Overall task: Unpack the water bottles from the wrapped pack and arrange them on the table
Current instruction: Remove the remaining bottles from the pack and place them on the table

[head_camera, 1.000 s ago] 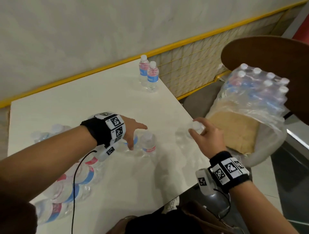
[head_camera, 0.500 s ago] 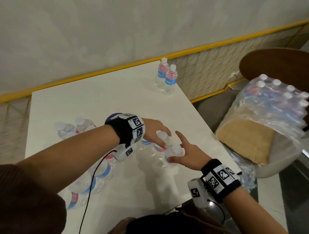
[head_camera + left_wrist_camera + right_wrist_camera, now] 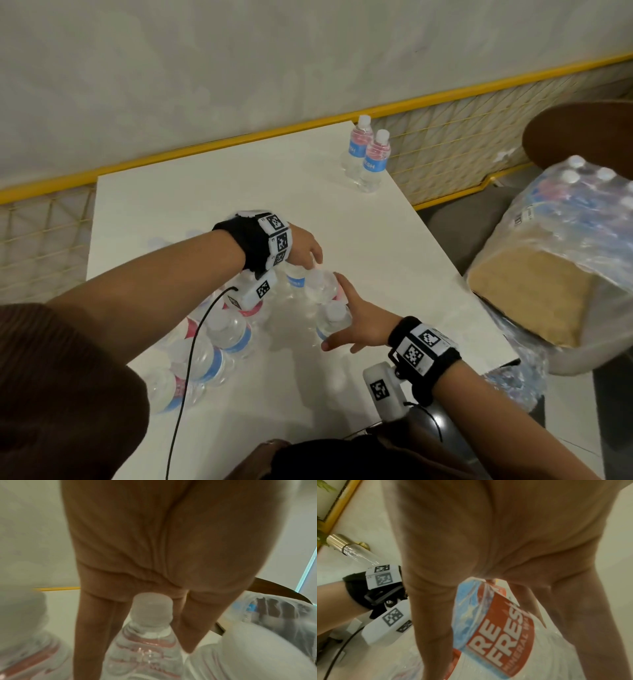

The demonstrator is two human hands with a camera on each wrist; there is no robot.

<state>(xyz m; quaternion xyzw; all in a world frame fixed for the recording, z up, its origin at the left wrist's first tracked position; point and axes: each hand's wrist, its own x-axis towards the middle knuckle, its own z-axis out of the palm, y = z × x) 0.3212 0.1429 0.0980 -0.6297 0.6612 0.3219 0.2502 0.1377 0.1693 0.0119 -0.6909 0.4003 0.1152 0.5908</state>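
Clear water bottles with red and blue labels stand in a cluster (image 3: 226, 334) on the white table (image 3: 212, 202). My left hand (image 3: 308, 257) reaches down over the cluster's far end, its straight fingers (image 3: 96, 615) and thumb on either side of a capped bottle (image 3: 151, 616). My right hand (image 3: 356, 320) is spread beside an upright bottle (image 3: 334, 318), whose label (image 3: 498, 623) shows between the straight fingers and thumb. The wrapped pack (image 3: 565, 246), still holding several bottles, sits off the table's right side.
Two bottles (image 3: 370, 161) stand at the table's far right corner. A brown round chair back (image 3: 582, 133) rises behind the pack. A yellow rail (image 3: 205, 147) and a mesh fence run along the table's far edge. A black cable (image 3: 185, 377) hangs from my left wrist.
My right hand carried a bottle by its cap from the pack side to the cluster and set it upright, then spread its fingers. My left hand shifted slightly right along the bottles.
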